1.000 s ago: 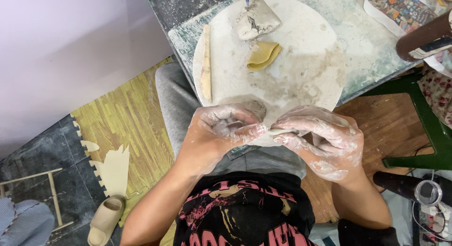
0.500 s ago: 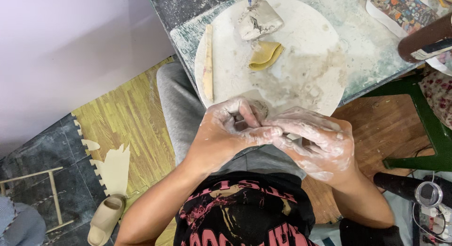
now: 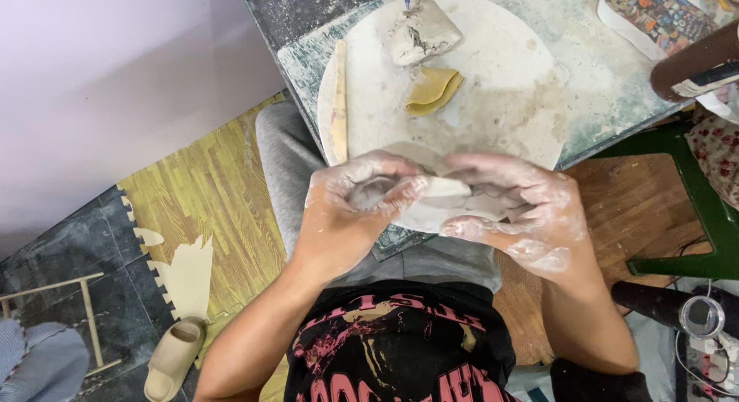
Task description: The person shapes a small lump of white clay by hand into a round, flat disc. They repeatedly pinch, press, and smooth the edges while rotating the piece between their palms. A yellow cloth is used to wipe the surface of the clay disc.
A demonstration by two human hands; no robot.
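Clearly, in the head view, both hands work one piece of wet grey clay [image 3: 439,202], held in the air over the lap, just below the near rim of the round board [image 3: 500,86] on the table [image 3: 608,102].

The clay looks soft and damp, so I judge it will bend and dent under any firm press. It seems thin at the pale flap in the middle, and this part may tear or sag if it is left without support. It is probably light, but slippery, because both hands are coated with slip. The safest hold, I think, is under the thicker body, with the fingers spread wide, not at the thin edge.

The left hand [image 3: 354,210] is curled around the left end of the clay; its thumb lies across the top and the fingers are closed under it, so this grip is clamped on the clay. The right hand [image 3: 523,213] cups the right end from the side and below, the fingers bent and touching the clay, also closed on it, though more loosely as far as I can tell.

On the board lie a grey lump [image 3: 422,31], a yellow sponge [image 3: 433,90] and a wooden stick [image 3: 339,102], all apart from the hands. A slipper [image 3: 173,356] is on the floor at the left.
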